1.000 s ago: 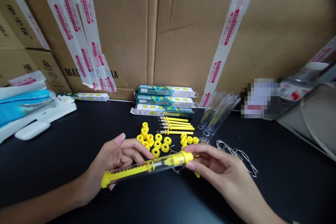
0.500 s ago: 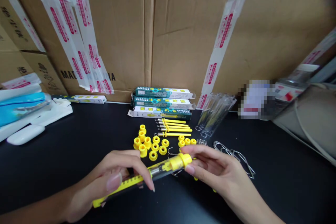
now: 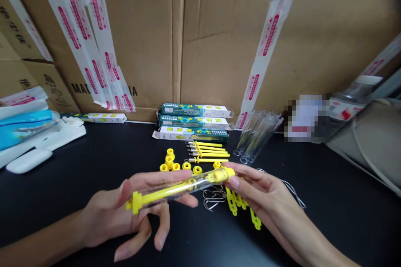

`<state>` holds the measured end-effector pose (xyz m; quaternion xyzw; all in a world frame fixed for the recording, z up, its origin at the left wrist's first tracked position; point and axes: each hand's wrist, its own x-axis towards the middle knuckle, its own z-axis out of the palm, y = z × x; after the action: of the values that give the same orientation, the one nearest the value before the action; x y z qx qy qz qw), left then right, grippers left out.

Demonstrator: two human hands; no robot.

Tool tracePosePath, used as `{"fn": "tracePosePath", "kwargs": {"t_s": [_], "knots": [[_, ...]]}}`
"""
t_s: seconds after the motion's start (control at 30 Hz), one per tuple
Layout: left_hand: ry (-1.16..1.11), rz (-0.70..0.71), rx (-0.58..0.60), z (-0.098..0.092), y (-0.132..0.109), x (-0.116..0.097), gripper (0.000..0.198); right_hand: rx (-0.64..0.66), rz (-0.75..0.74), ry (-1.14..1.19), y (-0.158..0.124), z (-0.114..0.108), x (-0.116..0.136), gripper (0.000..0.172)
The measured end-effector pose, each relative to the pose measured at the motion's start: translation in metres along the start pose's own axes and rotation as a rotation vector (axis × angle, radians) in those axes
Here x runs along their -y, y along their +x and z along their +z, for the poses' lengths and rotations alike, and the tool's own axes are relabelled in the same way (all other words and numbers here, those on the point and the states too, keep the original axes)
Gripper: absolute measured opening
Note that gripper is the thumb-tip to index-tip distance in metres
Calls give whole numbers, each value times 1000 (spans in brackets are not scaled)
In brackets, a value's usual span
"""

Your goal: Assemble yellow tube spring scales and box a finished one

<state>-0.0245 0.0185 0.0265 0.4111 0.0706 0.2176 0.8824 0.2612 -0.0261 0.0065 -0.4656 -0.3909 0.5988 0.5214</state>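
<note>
A clear tube spring scale (image 3: 175, 190) with yellow end caps and a yellow rod inside lies slantwise in front of me. My right hand (image 3: 261, 194) pinches the yellow cap at its right end between thumb and fingers. Under the left part of the tube is my left hand (image 3: 125, 212), palm up with fingers spread; the tube crosses in front of its fingers, and whether it rests on them is hard to tell. Beyond my hands are yellow collars (image 3: 169, 161) and yellow rods with metal springs (image 3: 208, 150). Metal S-hooks (image 3: 213, 200) and flat yellow strips (image 3: 232, 202) lie below the tube's right end.
Printed spring scale boxes (image 3: 194, 122) are stacked at the back against a large cardboard box (image 3: 219, 50). Clear empty tubes (image 3: 258, 135) lie right of them. Bent wires (image 3: 294, 192) are by my right hand. A plastic bottle (image 3: 347, 104) stands far right; a blue package (image 3: 28, 125) lies left.
My left hand has loosened from around the tube and turned palm up with its fingers spread. The spring scale has tilted flatter and its left end has risen; my right hand still pinches the cap.
</note>
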Motion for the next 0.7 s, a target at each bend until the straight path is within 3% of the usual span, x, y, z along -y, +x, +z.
{"fn": "tracePosePath", "kwargs": {"t_s": [0.13,0.27,0.43,0.57,0.7], "knots": [[-70,-15,90,-5,-2,-5,65,1,-18,29,-1,-1,1,38],[-150,-103,87,-5,-3,-6,73,0,-15,47,0,-1,0,38],[-93,-125,-96,-5,0,0,80,-51,-23,107,4,-3,-2,39],[79,-3,-211,-5,3,8,59,-108,-66,156,7,-7,0,43],[206,4,-366,0,4,13,47,-121,-95,158,7,-9,5,43]]}}
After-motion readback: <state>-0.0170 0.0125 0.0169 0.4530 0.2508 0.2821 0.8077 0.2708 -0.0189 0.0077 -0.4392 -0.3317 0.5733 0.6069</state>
